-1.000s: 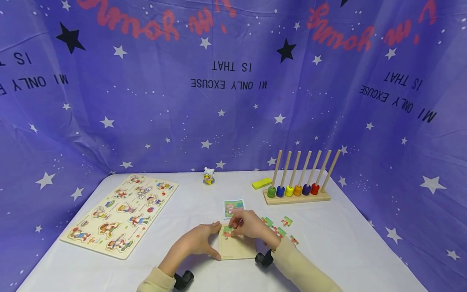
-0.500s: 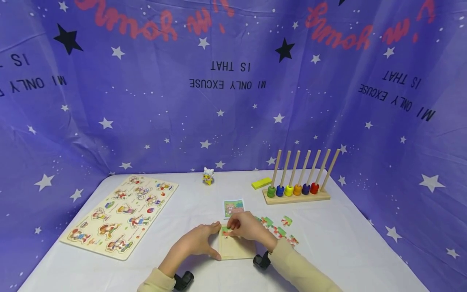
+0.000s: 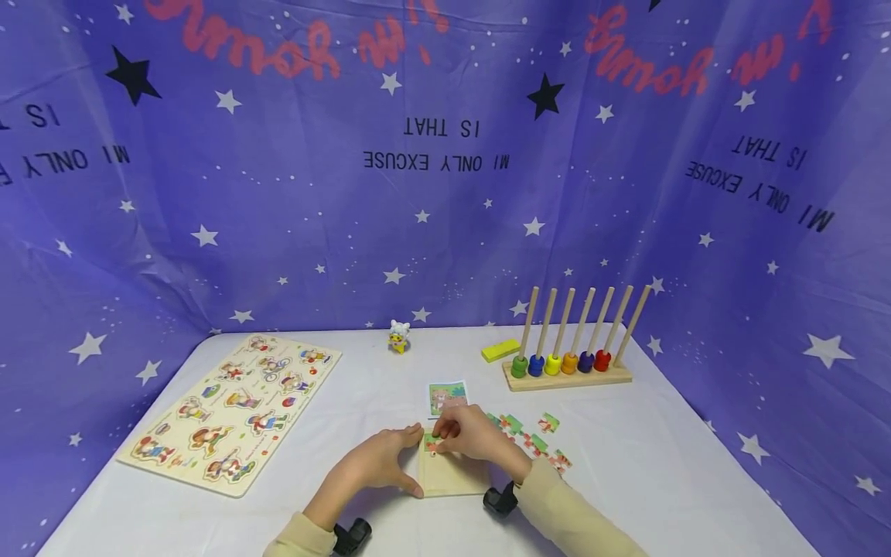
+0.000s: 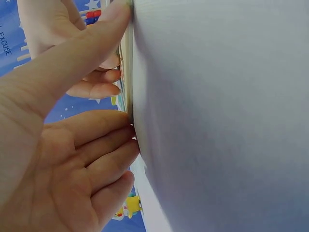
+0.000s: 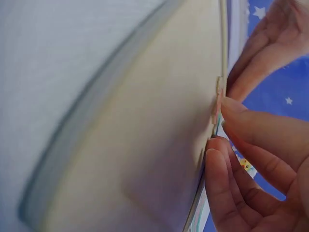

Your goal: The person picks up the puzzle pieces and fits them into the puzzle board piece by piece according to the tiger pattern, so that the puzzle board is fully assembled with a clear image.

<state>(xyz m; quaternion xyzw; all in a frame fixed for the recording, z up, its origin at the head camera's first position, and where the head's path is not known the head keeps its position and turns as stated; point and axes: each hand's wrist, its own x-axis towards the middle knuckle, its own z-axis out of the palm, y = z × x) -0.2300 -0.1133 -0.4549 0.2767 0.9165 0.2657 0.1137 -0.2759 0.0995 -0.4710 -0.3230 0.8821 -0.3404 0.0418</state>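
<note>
In the head view, my left hand (image 3: pixel 379 460) spreads along the left side of a small wooden puzzle tray (image 3: pixel 455 478). Its thumb touches the near left corner and its nearly straight fingers touch the far left, as the left wrist view also shows. My right hand (image 3: pixel 476 435) reaches over the tray's upper part. With thumb and fingertips it pinches a green and red jigsaw piece (image 3: pixel 430 443) lying in the tray's upper left corner. The right wrist view shows that piece (image 5: pixel 217 100) edge-on, under the thumb. The right hand covers the tray's upper right part.
Several loose jigsaw pieces (image 3: pixel 536 442) lie right of the tray. A picture card (image 3: pixel 445 396) lies just beyond it. Farther back are a figurine (image 3: pixel 399 337), a yellow block (image 3: pixel 500 350) and a peg stand with coloured beads (image 3: pixel 567 379). A large peg puzzle board (image 3: pixel 226 418) lies left.
My right hand has shifted slightly, and its fingers now sit lower over the piece in the corner. More of the loose pieces show beside the wrist. My left hand stays in place.
</note>
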